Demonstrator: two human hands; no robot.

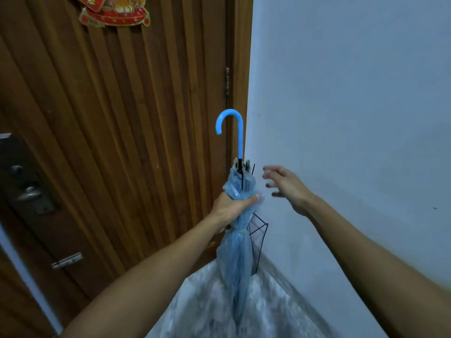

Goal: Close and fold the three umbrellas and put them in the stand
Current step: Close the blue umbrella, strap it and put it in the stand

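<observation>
A closed umbrella (238,250) with a pale blue translucent canopy stands upright, its bright blue hooked handle (231,128) pointing up. My left hand (233,207) grips the gathered canopy just below the rib tips. My right hand (285,186) hovers to the right of the umbrella's top, fingers spread, touching nothing. A black wire umbrella stand (258,236) shows behind the canopy in the corner, mostly hidden by it. The umbrella's lower end runs out of sight at the bottom of the frame. No other umbrella is visible.
A brown slatted wooden door (122,130) fills the left, with a metal handle and lock (26,191) and a red decoration (112,11) at top. A plain pale wall (353,118) is on the right. Marbled floor tiles (268,308) lie below.
</observation>
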